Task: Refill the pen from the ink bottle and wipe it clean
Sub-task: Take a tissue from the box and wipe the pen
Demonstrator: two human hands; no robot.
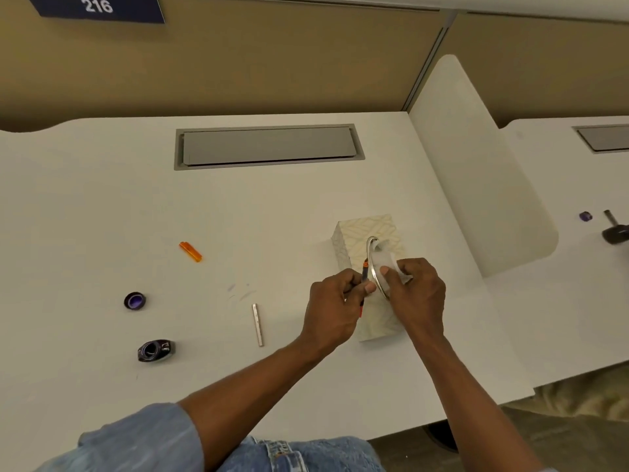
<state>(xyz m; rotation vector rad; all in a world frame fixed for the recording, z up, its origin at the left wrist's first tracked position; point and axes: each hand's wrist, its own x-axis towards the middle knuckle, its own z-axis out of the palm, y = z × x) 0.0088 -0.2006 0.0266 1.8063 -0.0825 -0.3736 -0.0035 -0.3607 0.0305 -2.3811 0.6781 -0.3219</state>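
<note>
The left hand (335, 301) grips the pen (365, 267) with curled fingers over the tissue box (371, 226). One end of the pen points up and away, and a sliver of orange shows below the palm. Just beside it, the right hand (418, 291) pinches a white tissue (386, 257) at the box's opening, close against the pen's upper end. The pen looks light, thin and stiff, and probably slick with wet ink near the tip, so it is best held by the mid-section, well back from the inked end. The tissue is soft and tears easily, so a bunched fold wrapped lightly round the tip should serve better than a hard rub. Well to the left on the desk (272, 206) stands the open ink bottle (155, 350), apart from its bottle cap (135, 300). A silver tube (258, 324) and an orange piece (190, 252), likely pen parts, lie loose between bottle and box.
</note>
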